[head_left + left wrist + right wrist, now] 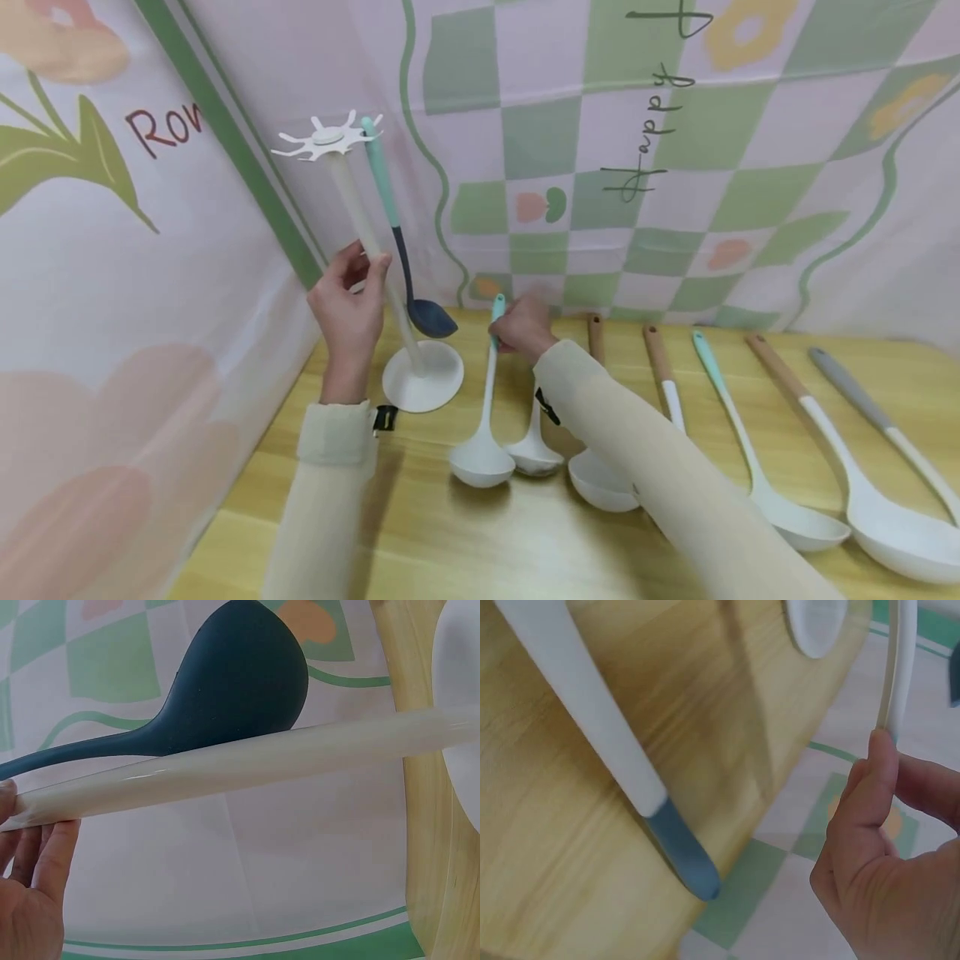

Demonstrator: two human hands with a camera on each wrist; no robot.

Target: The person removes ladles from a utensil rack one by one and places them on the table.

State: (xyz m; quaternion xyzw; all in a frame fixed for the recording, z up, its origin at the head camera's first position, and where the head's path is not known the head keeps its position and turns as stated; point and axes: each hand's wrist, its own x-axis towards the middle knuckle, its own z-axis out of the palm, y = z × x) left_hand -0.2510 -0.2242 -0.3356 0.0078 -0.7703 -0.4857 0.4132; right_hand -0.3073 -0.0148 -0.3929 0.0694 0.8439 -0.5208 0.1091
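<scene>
My left hand (348, 296) grips the pole of a white utensil stand (423, 383), which has a round base and a hooked top (328, 137). From a top hook hangs a dark blue ladle (432, 318) with a mint handle, its bowl beside the pole. To the right, my right hand (525, 327) pinches the mint-tipped handle of a white ladle (483, 462). The right wrist view shows thumb and fingers on that handle (898, 667). Beside it is another white ladle (535, 457), its handle partly hidden by my right hand in the head view.
More ladles line the wooden table (420, 533) rightward: a white bowl (603, 483) partly behind my sleeve, a mint-handled ladle (798, 517), a brown-handled one (900, 533) and a grey-handled utensil (855, 387). A checked cloth (600, 167) stands behind the table.
</scene>
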